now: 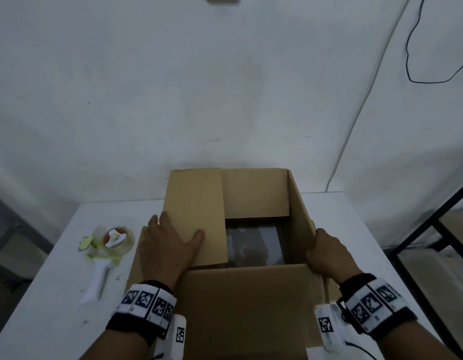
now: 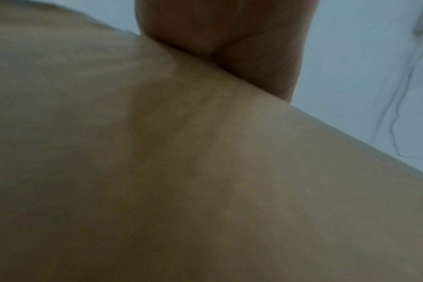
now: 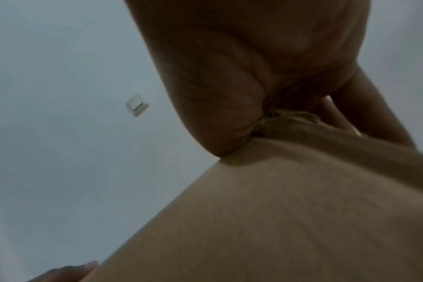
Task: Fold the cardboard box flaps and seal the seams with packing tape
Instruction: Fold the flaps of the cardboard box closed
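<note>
An open brown cardboard box (image 1: 300, 219) stands on the white table (image 1: 56, 294). My left hand (image 1: 170, 245) lies palm down on the left flap (image 1: 196, 203), which is folded in over the opening; the thumb is spread across it. In the left wrist view the palm (image 2: 229, 38) rests on cardboard (image 2: 205, 171). My right hand (image 1: 326, 253) grips the near corner of the upright right flap; thumb and fingers (image 3: 229, 95) pinch its edge (image 3: 290, 190). The near flap (image 1: 251, 302) slopes toward me. The far flap (image 1: 253, 193) is raised. Something dark (image 1: 253, 245) lies inside.
A tape dispenser (image 1: 105, 248) with a clear roll and white handle lies on the table left of the box. A black metal frame (image 1: 430, 224) stands at the right. Cables (image 1: 355, 113) hang on the white wall behind. A light switch (image 3: 136, 104) is on the wall.
</note>
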